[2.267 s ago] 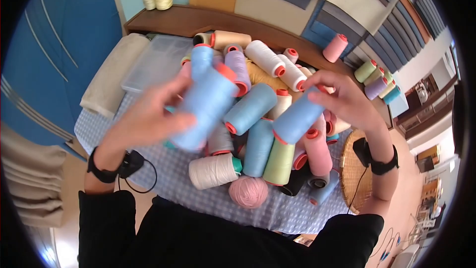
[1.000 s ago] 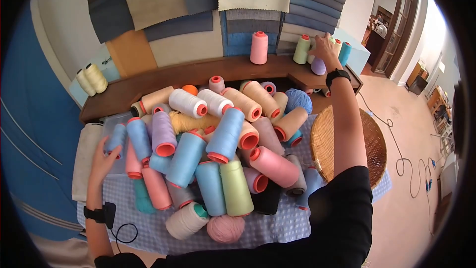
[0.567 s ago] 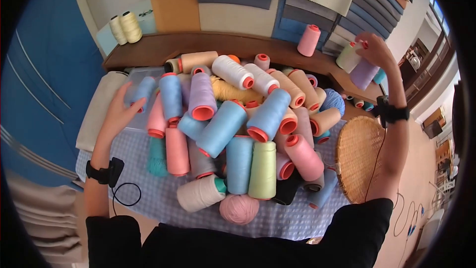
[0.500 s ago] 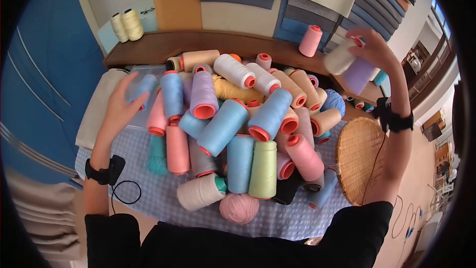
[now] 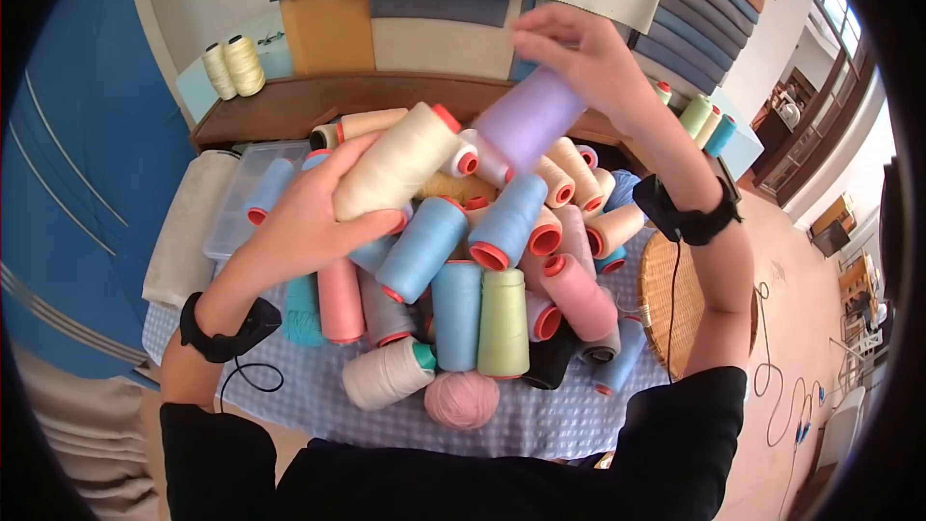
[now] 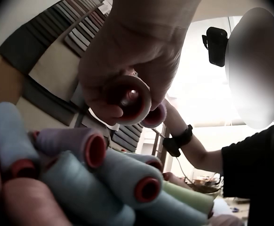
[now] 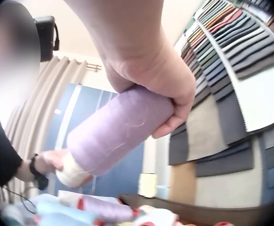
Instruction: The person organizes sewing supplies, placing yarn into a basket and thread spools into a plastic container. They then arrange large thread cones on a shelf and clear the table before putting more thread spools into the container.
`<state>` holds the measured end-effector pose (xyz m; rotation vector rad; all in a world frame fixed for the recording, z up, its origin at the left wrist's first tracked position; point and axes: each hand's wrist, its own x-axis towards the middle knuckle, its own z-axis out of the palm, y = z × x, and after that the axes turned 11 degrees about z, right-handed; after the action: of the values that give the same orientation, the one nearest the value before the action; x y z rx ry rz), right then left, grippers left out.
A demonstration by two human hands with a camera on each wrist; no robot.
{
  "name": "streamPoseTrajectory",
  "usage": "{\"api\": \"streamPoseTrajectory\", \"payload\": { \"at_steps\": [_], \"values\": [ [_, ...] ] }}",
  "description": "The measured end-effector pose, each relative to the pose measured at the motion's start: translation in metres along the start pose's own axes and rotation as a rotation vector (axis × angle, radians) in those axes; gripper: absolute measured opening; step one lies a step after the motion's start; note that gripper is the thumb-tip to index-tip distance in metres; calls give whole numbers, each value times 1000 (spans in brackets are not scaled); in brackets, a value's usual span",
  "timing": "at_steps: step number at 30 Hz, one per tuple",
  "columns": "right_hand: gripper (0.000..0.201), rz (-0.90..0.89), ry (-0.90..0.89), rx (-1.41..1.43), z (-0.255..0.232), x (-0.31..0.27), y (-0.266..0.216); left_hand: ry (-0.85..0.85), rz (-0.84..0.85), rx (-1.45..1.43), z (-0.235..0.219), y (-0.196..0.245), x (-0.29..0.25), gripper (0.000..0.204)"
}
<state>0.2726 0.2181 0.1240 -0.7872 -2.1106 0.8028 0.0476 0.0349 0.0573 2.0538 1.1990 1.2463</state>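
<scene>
My left hand [image 5: 304, 217] grips a cream thread cone [image 5: 400, 159] with a red end, tilted above the pile. In the left wrist view that cone's hollow base [image 6: 130, 101] faces the camera. My right hand [image 5: 593, 63] holds a lilac thread cone [image 5: 531, 121] from its upper end, over the back of the pile. The right wrist view shows the lilac cone [image 7: 120, 129] slanting down, its lower end overlapping the cream cone [image 7: 72, 172]. Below lie several cones, among them blue [image 5: 422, 243], light green [image 5: 503, 323] and pink [image 5: 577, 297].
A clear plastic box [image 5: 224, 222] and folded cloth [image 5: 188, 232] lie left. A wooden shelf [image 5: 289, 101] runs behind, with pale yellow spools [image 5: 233, 69]. Green [image 5: 694, 116] and teal [image 5: 720, 137] cones stand back right, beside a wicker basket [image 5: 666, 328]. A pink yarn ball [image 5: 461, 399] lies in front.
My right hand has lifted the lilac and cream cones from the back right shelf and come left to the middle. My left hand has moved from the small blue cone and now grips the cream cone.
</scene>
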Motion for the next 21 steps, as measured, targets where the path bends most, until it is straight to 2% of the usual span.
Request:
{"api": "streamPoseTrajectory", "payload": {
  "at_steps": [2,3,5,7,8,9,11,12,13,15,16,17,19,21],
  "values": [
    [32,56,317,-176,-18,20,45,23,-28,76,-5,-8,1,57],
    [32,54,322,-183,-21,22,64,23,-20,73,-4,-9,4,57],
    [31,62,418,-369,-25,22,98,14,99,384,0,-10,10,51],
    [34,291,75,-562,-27,16,123,34,79,400,8,-11,20,49],
    [38,328,-177,-591,-32,16,137,54,54,417,11,-12,24,48],
    [38,333,-167,-593,-31,14,151,48,64,416,14,-16,26,48],
    [34,129,-159,-513,-35,12,172,77,196,418,19,-22,30,46],
    [36,119,-131,-637,-41,15,171,93,248,444,21,-22,29,45],
    [36,128,-114,-640,-49,16,169,83,263,441,22,-23,28,45],
    [42,274,-30,-745,-65,21,169,40,228,537,18,-23,24,46],
    [40,381,2,-756,-72,28,171,15,181,464,15,-23,24,47],
    [40,385,8,-752,-77,33,173,8,185,465,16,-22,24,47],
    [44,435,269,-780,-85,45,185,34,202,511,17,-20,24,45],
    [51,390,307,-766,-83,61,206,54,174,534,22,-19,27,44]
  ]
}}
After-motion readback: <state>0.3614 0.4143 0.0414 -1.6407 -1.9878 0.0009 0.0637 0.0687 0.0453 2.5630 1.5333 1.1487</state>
